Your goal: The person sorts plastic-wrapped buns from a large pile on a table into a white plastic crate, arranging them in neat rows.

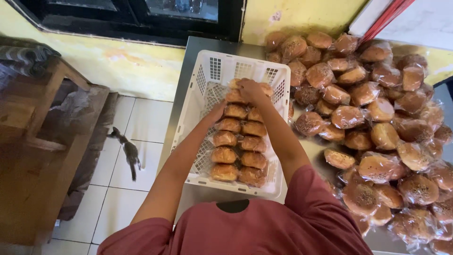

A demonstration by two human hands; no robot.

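I see one steel table [188, 66], one white slatted plastic crate [222, 68] holding two rows of wrapped golden buns [238, 141], roughly thirteen. My right hand [250, 89] grips the farthest bun; left hand [218, 111] steadies the row, fingers hidden.

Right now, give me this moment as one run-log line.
left hand: touching bun rows | right hand: on far-end bun | white crate: two rows of wrapped buns | metal table: pile of wrapped buns to the right

White crate [212, 71], golden-brown buns [240, 141]
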